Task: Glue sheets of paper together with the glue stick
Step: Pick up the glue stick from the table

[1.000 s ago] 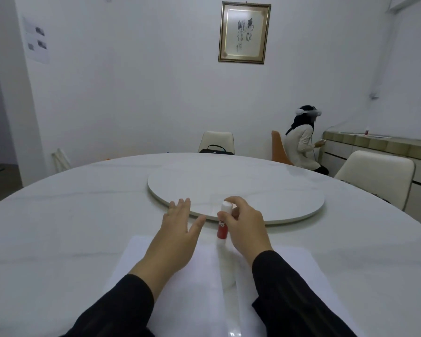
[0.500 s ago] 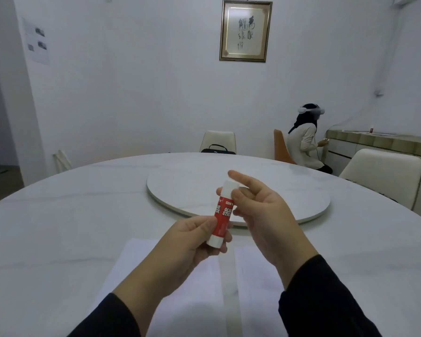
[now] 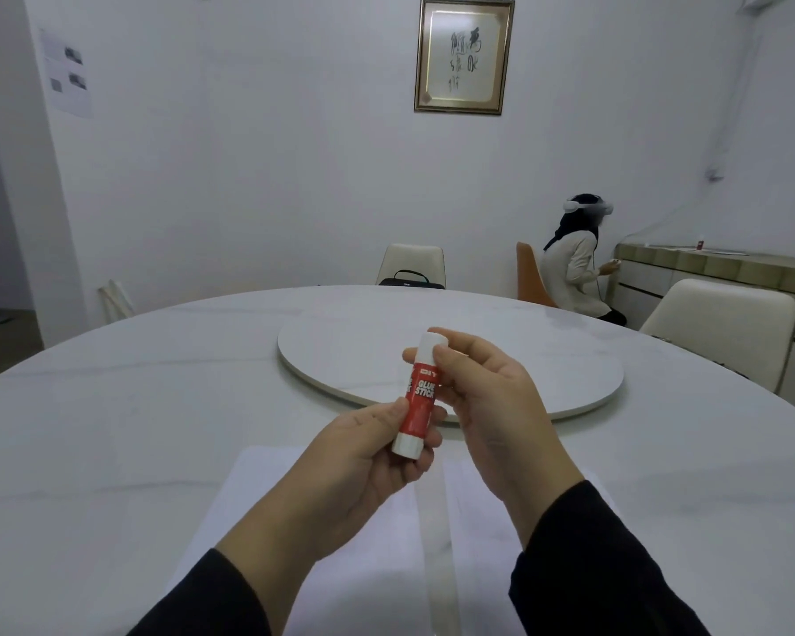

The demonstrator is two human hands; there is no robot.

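Both hands have drawn a little nearer the body since half a second ago, and the glue stick (image 3: 420, 397) has come with them, lifted off the surface (image 3: 111, 429) where it stood a second back. It is held in the air, nearly upright, tilted slightly with its white cap away from the person and its white base toward them. The left hand (image 3: 363, 456) grips the lower red part of the tube, thumb on the near side and fingers (image 3: 434, 440) curled round behind the base. The right hand (image 3: 492, 406) pinches the top end, its thumb and forefinger closed on the white cap. The cap looks still seated on the tube.

Under the hands, two sheets of paper (image 3: 294, 521) lie flat side by side on the white marble-patterned surface, with a narrow strip of bare top showing between them. Beyond the hands sits a round turntable (image 3: 524, 360) in the middle of the surface. Across the room another person (image 3: 574, 263) sits on an orange chair facing a sideboard (image 3: 707, 268), and a framed piece of calligraphy (image 3: 463, 55) hangs on the wall.
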